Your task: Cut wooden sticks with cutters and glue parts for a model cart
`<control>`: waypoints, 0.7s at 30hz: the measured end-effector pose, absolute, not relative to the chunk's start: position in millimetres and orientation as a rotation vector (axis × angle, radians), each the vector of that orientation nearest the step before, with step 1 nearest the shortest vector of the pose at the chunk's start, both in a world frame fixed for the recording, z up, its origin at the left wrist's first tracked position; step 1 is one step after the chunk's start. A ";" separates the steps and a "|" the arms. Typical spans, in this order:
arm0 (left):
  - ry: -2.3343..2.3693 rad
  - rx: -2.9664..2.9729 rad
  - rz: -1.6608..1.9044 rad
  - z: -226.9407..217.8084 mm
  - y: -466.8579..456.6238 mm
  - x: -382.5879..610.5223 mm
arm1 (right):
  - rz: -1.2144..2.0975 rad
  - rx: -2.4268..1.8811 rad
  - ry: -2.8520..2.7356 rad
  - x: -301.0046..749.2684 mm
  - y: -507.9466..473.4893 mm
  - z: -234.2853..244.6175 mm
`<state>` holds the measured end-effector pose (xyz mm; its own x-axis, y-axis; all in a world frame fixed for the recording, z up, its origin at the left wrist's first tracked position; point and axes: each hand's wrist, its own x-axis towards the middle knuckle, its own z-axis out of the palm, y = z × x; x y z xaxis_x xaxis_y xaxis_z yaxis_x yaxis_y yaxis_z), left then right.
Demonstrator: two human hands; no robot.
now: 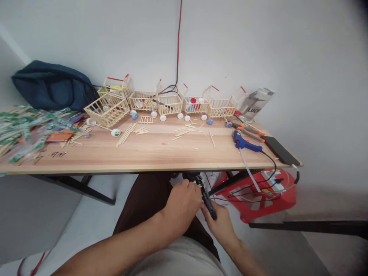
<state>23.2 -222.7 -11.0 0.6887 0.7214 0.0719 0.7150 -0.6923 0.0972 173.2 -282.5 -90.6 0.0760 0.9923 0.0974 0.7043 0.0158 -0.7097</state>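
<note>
Below the table's front edge, over my lap, a long black tool with a jagged, toothed-looking side is in my hands; its exact kind is unclear. My right hand is wrapped round its lower part, thumb along the side. My left hand is closed against the tool's upper part, knuckles up; its fingertips are hidden, and so is whatever they pinch. Across the back of the tabletop stand several miniature stick carts with red handles and bottle-cap wheels. Loose sticks and a small stick ladder panel lie before them.
A blue glue gun, orange-handled pliers and a dark phone-like slab lie at the right. A white carton leans on the wall. Wrapped sticks and a dark bag fill the left. A red stool with cables stands below.
</note>
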 end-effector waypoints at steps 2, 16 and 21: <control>1.206 2.873 0.250 6.7 -219.7 19.4 | 0.485 -1.727 -1.735 175.8 -274.1 -69.9; 1.517 2.990 0.471 57.8 -172.3 0.0 | 0.498 -1.650 -1.862 160.8 -198.2 4.8; 1.554 2.968 0.479 56.4 -170.8 -2.5 | 0.516 -1.658 -1.872 159.7 -192.4 3.7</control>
<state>-2.5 -170.8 56.4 0.5450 0.7594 0.3553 0.8276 -0.5551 -0.0831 159.7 -192.4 3.7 -0.0592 0.9842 0.1667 0.7600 0.1527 -0.6317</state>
